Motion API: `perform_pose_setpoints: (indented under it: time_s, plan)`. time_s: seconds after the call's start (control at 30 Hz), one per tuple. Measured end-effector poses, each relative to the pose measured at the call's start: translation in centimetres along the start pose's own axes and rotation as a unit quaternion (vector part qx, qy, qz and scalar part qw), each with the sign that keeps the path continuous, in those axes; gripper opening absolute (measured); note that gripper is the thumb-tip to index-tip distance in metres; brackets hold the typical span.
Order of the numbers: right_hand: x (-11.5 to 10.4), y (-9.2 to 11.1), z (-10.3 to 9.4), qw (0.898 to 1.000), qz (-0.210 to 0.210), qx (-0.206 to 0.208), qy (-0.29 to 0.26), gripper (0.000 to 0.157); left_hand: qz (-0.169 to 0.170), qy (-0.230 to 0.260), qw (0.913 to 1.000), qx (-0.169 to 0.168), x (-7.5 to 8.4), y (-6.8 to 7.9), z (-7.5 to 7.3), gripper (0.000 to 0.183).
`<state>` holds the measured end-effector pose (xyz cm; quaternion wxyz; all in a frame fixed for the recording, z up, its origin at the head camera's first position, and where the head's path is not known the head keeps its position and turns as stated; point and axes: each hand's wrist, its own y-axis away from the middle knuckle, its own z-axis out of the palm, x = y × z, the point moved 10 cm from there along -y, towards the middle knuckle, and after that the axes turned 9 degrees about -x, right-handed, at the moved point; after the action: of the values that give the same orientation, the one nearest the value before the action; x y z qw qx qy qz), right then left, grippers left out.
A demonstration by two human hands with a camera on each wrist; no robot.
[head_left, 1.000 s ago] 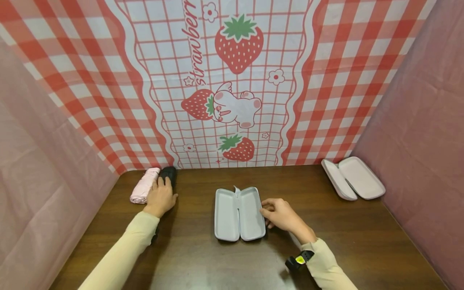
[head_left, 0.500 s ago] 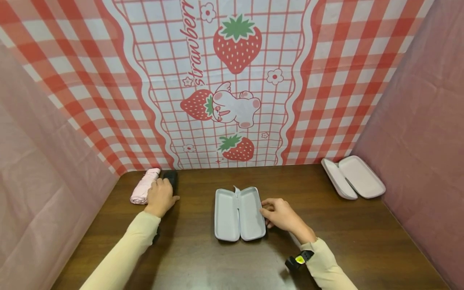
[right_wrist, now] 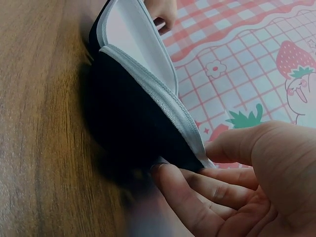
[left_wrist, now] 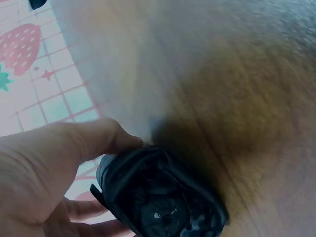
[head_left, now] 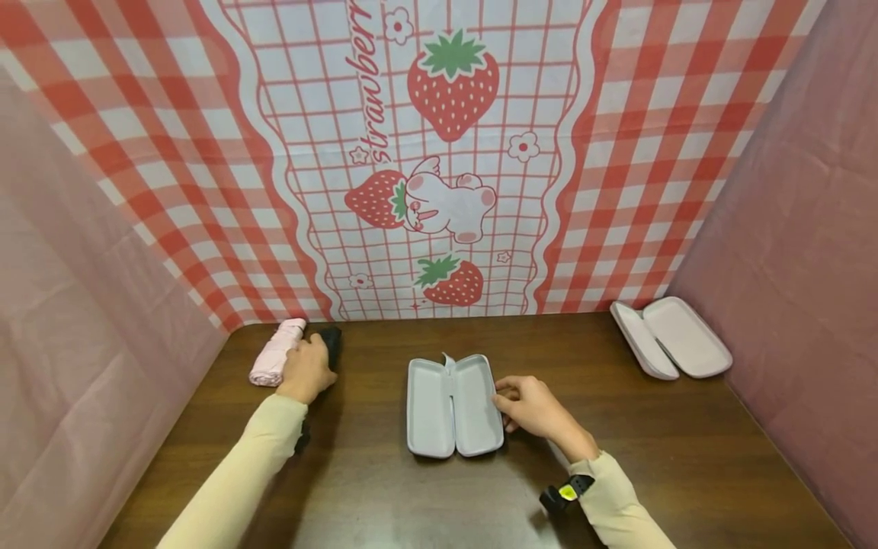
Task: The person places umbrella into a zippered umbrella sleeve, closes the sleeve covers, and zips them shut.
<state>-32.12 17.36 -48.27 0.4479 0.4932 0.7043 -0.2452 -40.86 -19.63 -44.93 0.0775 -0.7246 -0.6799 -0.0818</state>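
My left hand [head_left: 306,370] grips a black folded umbrella [head_left: 333,347] at the back left of the table. In the left wrist view, thumb and fingers lie on either side of the umbrella [left_wrist: 163,202], whose gathered fabric end faces the camera. Near the table's middle lies a zip case [head_left: 478,404], spread open with its pale grey inside facing up. My right hand [head_left: 535,408] holds that case by its right edge. The right wrist view shows the case [right_wrist: 128,108] with a black outside and a grey zip, its rim between thumb and fingers.
A pink rolled cloth bundle [head_left: 277,352] lies just left of my left hand. Another opened case [head_left: 686,335], pale inside, sits at the back right corner. A strawberry-print cloth [head_left: 439,191] hangs behind the brown table [head_left: 384,503], with pink cloth on both sides.
My left hand's fingers have closed around the black umbrella, and it has shifted slightly to the right, away from the pink bundle. The right hand and the middle case stay put.
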Motion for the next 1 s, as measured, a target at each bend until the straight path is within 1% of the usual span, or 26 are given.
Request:
perform_pose_setpoints:
  time_s: [0.17,0.23,0.3,0.4,0.53,0.6,0.67,0.87,1.0]
  plan:
    - [0.1,0.0,0.2,1.000,0.003,-0.003,-0.003,0.033,-0.009,0.039,0.9981,-0.046,-0.6,-0.3,0.3,0.061]
    - [0.1,0.0,0.2,1.000,0.004,-0.003,-0.003,0.033,-0.011,0.048,0.9970,-0.060,-0.8,-0.4,0.4,0.061]
    - [0.1,0.0,0.1,1.000,0.004,-0.002,-0.004,0.033,-0.011,0.051,0.9965,-0.066,-1.1,-0.5,0.5,0.059]
    - [0.0,0.0,0.1,1.000,0.002,-0.002,-0.004,0.033,0.001,0.042,0.9974,-0.059,-1.0,-0.4,0.4,0.054]
    - [-0.1,0.0,0.1,1.000,0.000,-0.004,-0.004,0.034,0.016,0.036,0.9986,-0.035,-0.8,-0.2,-0.1,0.049]
    - [-0.1,0.0,0.1,1.000,0.000,-0.002,-0.004,0.034,0.018,0.038,0.9987,-0.028,-0.7,-0.2,-0.3,0.047]
    - [0.0,0.0,0.0,1.000,0.001,-0.001,-0.005,0.034,0.008,0.040,0.9988,-0.029,-0.8,-0.3,-0.5,0.044]
    - [0.1,-0.2,0.1,1.000,0.002,-0.003,-0.010,0.034,-0.043,0.027,0.9979,-0.042,-1.5,0.0,-0.7,0.036]
    - [0.3,-0.2,0.1,1.000,0.009,0.000,-0.015,0.033,-0.035,0.035,0.9981,-0.036,-1.2,0.2,-0.8,0.037]
